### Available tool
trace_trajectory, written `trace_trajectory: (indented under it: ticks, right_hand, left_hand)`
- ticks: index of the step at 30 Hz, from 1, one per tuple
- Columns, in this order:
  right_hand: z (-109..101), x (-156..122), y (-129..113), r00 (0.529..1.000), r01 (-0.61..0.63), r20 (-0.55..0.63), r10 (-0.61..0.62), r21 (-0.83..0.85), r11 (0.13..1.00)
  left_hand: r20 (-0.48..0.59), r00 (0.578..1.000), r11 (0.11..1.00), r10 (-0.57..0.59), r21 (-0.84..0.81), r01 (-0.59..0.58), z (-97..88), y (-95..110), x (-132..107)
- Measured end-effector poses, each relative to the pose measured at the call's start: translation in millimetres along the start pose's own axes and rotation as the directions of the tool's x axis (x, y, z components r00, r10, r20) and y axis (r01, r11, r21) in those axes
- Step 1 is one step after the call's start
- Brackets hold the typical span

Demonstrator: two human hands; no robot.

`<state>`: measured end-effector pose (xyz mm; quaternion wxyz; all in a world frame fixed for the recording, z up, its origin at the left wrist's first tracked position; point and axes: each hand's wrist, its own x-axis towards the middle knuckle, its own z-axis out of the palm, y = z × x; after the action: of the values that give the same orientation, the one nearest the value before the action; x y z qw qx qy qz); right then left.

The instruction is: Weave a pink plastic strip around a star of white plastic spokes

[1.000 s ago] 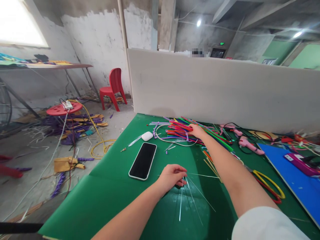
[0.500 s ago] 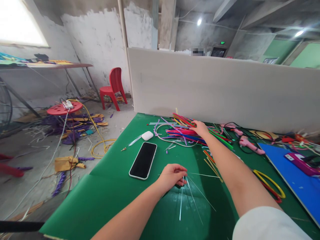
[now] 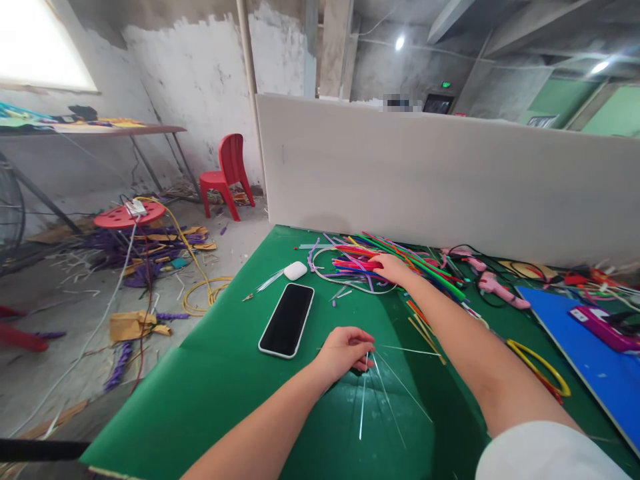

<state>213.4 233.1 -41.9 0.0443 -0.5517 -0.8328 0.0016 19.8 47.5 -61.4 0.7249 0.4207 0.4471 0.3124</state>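
My left hand (image 3: pixel 347 348) is closed in a pinch near the front middle of the table. Between its fingertips are several thin, shiny white wires (image 3: pixel 385 387) that fan out over the green surface. Farther back, my right hand (image 3: pixel 393 269) is in a pile of coloured pipe cleaners (image 3: pixel 415 261), its fingers closed around pink and red ones. Parts of those fingers are hidden among the stems. A phone (image 3: pixel 287 320) with a dark screen lies left of my left hand, with a small white case (image 3: pixel 295 271) just behind it.
A white panel (image 3: pixel 425 173) stands along the table's back edge. At the right are a pink glue gun (image 3: pixel 493 285), a blue board (image 3: pixel 575 333), a purple power strip (image 3: pixel 603 329) and yellow loops (image 3: pixel 543 367). Short orange and tan stems (image 3: pixel 425 333) lie by my right forearm.
My right hand has moved slightly left and down within the pipe cleaners. The red stems it held raised are lower, and green ones show behind. The left hand is still.
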Motion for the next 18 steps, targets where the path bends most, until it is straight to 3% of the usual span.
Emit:
trace_trajectory:
  ticks: [9,18]
  right_hand:
    - [-4.4,9.9,4.7,0.981,-0.170,-0.109,0.162,-0.062,0.984]
    - [-4.0,16.0,0.4,0.990,-0.137,-0.039,0.135,-0.062,0.989]
  left_hand:
    - [0.007,1.000,1.000,0.009,-0.006,-0.009,-0.6,-1.4,0.5]
    - [0.004,1.000,1.000,0.002,-0.009,-0.002,-0.7,-0.6,0.6]
